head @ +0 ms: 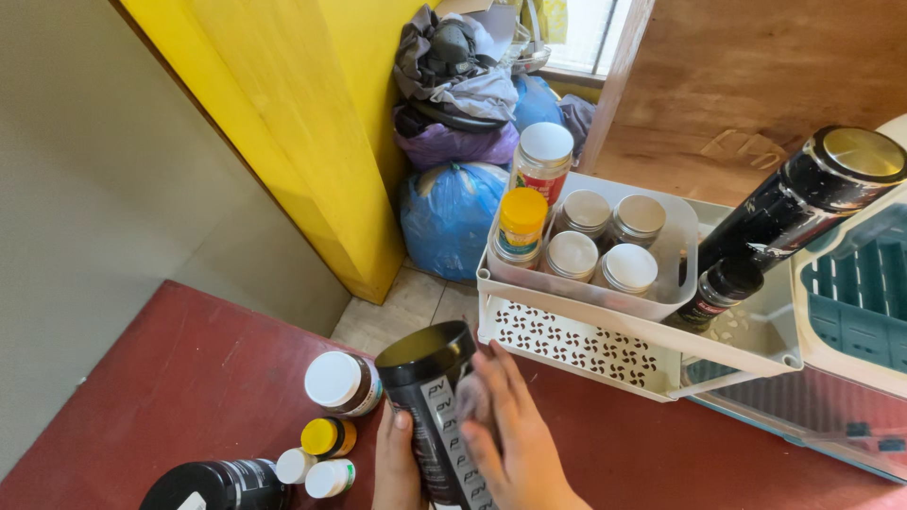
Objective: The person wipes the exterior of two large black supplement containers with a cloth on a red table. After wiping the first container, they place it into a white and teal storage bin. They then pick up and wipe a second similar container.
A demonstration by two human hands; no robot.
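Floor: red surface (189, 378) low in view, with a yellow wooden panel (302, 142) standing behind it and tied blue bags (449, 212) heaped in the corner
Rack: white tiered trolley (586, 345) to the right, its top tray (675, 236) packed with lidded jars (586, 212); a tall black bottle (803, 194) leans at the tray's right side
Black canister: tall black tub (436, 416) with a glossy lid, held upright over the floor, just in front of the rack
Right hand: right hand (510, 434) spread flat on the tub's side, fingers loosely extended, pressing rather than wrapped
Left hand: left hand (395, 463) closed on the tub's lower left, thumb visible on the label
Small things: white-lidded brown jar (342, 382), yellow-lidded bottle (326, 436) and two small white caps (312, 472) on the floor just left of the hands
Step, as I judge it: the tub is up off the floor, steadied by both hands
Next move calls for: a firm two-handed hold and clearance over the rack's rim
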